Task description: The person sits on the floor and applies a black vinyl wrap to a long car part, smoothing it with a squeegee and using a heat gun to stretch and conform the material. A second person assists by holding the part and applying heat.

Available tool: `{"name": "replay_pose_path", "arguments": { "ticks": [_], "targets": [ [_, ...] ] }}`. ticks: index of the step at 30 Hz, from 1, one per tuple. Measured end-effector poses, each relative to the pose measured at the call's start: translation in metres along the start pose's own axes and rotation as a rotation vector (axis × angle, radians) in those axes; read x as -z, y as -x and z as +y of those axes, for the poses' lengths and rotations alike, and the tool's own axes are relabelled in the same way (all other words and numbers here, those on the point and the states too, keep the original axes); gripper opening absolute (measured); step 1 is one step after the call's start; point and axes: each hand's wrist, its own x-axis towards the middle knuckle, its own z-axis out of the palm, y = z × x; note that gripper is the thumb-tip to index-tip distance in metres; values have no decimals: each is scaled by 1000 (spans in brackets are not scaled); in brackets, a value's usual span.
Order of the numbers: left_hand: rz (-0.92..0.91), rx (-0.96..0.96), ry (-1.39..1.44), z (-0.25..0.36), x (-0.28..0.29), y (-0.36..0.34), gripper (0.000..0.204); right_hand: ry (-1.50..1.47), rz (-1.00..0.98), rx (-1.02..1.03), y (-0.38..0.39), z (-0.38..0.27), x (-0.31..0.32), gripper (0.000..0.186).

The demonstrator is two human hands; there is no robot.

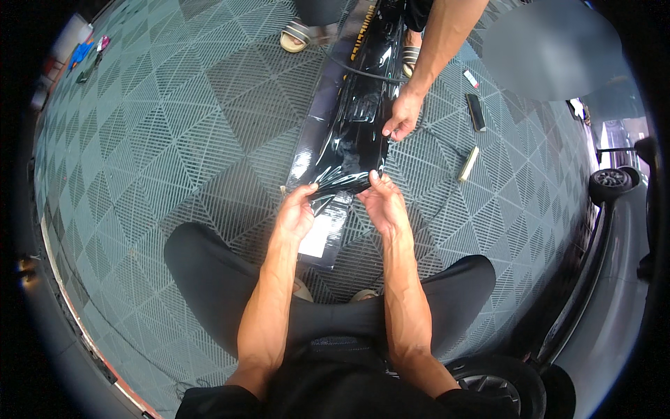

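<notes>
A sheet of glossy black film (352,150) is stretched out in front of me, wrinkled at its near end. Beneath it lies a long dark box (301,159) with shiny wrapping and a white label near its close end. My left hand (296,213) pinches the film's near left corner between thumb and fingers. On the near right corner, my right hand (385,202) is closed in a similar pinch. Another person's hand (405,115) grips the film's right edge, just beyond my right hand. The film's far end runs out of view at the top.
A black block (476,112), a pale flat bar (468,164) and a small white-and-red item (471,79) lie on the grey tiled floor (209,160) to the right. A dark cable (359,72) crosses the film. Cars (618,265) stand at the right; the other person's sandal (295,36) is ahead.
</notes>
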Motion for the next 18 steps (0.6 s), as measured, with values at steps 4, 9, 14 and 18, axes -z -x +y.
{"name": "replay_pose_path", "arguments": {
  "ticks": [4,9,14,18],
  "targets": [
    [-22,-3,7,-1,1,0,16,-6,32,-7,4,-3,-5,16],
    [-17,-18,6,-4,-1,-1,14,9,-9,32,7,-8,-12,15],
    [8,-64,-14,-3,-8,2,8,-23,63,20,9,-10,-17,20],
    [-32,-57,-83,2,-16,7,6,-36,74,17,10,-12,-18,19]
  ]
}}
